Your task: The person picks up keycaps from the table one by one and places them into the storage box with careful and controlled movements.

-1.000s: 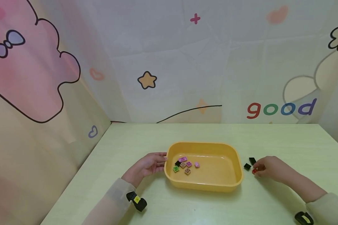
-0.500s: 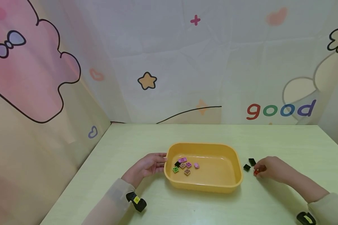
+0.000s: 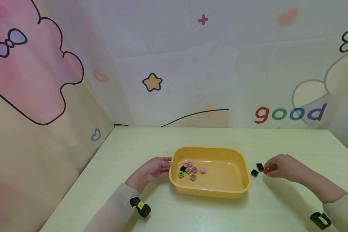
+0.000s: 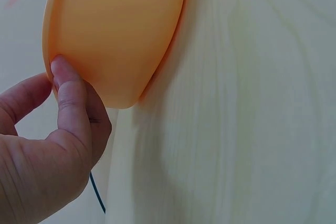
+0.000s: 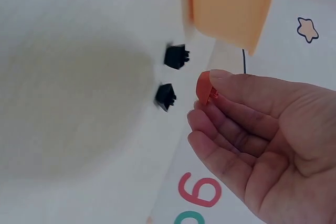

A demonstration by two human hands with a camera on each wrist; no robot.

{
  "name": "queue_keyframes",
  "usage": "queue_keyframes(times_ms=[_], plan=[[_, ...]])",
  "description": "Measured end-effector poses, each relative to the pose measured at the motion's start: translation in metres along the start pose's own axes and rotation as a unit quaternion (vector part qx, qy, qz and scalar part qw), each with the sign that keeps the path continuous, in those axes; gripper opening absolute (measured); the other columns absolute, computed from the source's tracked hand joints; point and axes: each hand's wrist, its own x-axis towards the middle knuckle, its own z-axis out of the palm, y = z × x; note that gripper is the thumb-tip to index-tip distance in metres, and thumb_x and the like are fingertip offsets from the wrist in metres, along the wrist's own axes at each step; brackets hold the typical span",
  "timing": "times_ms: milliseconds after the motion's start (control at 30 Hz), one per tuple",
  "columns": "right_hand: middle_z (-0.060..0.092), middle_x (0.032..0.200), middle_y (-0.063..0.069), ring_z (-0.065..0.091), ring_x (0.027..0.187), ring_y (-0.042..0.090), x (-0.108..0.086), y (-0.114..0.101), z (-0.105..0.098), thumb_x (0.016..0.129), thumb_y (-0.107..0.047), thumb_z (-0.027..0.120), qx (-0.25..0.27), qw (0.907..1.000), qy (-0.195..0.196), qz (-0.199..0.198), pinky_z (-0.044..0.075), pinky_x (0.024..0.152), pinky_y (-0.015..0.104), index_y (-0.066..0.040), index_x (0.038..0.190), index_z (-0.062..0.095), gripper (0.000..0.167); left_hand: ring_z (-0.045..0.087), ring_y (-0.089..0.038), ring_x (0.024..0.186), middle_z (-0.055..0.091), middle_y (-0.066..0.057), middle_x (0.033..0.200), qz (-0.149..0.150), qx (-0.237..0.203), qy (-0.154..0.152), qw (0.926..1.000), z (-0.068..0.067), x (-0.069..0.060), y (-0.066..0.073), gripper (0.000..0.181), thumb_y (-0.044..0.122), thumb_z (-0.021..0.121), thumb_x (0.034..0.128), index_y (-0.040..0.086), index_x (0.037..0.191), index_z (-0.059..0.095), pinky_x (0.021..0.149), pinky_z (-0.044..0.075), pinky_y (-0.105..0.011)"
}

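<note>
In the head view, my left hand (image 3: 151,172) pinches the left rim of a yellow plastic bin (image 3: 220,190). The left wrist view shows a thumb and fingers on either side of the bin's rim (image 4: 48,35). Right of the bin, my right hand (image 3: 284,166) holds a small red toy brick (image 3: 266,171) between thumb and fingertips. Studs on this red brick (image 5: 203,88) show in the right wrist view, where it appears raised off the table. Beside it lie two black toy bricks, one nearer the bin (image 5: 176,56) and the other black brick (image 5: 166,96) closer to the fingers.
Several small bricks lie in the left half of the bin, among them a green brick (image 3: 181,174), a pink brick (image 3: 202,170) and a tan brick (image 3: 193,176). A pale table (image 3: 150,138) carries everything. Behind it hangs a printed cloth (image 3: 174,64).
My right hand has drawn the red brick slightly right and, in the last half second, up and away from the table's front. The left hand and bin stay put.
</note>
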Motion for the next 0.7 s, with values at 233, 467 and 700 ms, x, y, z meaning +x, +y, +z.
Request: queue_keyframes(times_ms=[233, 467, 700], plan=[[0.075, 0.088, 0.004, 0.065, 0.079, 0.015, 0.002, -0.010, -0.019, 0.087, -0.007, 0.077, 0.001, 0.9999, -0.011, 0.004, 0.063, 0.070, 0.032, 0.006, 0.104, 0.074, 0.021, 0.068, -0.006, 0.077, 0.071, 0.000, 0.096, 0.003, 0.003, -0.002, 1.0000, 0.001, 0.001, 0.000, 0.051, 0.005, 0.052, 0.1025, -0.007, 0.151, 0.041, 0.066, 0.061, -0.016], [0.076, 0.091, 0.004, 0.067, 0.082, 0.016, 0.007, -0.022, -0.035, 0.089, -0.008, 0.076, 0.002, 0.9997, -0.023, 0.003, 0.064, 0.073, 0.034, 0.007, 0.109, 0.073, 0.025, 0.069, -0.006, 0.077, 0.072, 0.000, 0.096, 0.005, 0.002, -0.002, 1.0000, 0.000, 0.003, -0.002, 0.051, 0.004, 0.052, 0.1023, -0.007, 0.151, 0.042, 0.066, 0.061, -0.016], [0.076, 0.091, 0.003, 0.067, 0.082, 0.014, 0.013, -0.032, -0.047, 0.089, -0.010, 0.076, -0.001, 0.9996, -0.030, 0.000, 0.064, 0.073, 0.032, 0.006, 0.110, 0.072, 0.026, 0.069, -0.006, 0.076, 0.071, -0.001, 0.097, 0.007, 0.008, 0.003, 0.9999, 0.000, 0.002, 0.000, 0.051, 0.004, 0.054, 0.1017, -0.007, 0.150, 0.043, 0.066, 0.061, -0.016]])
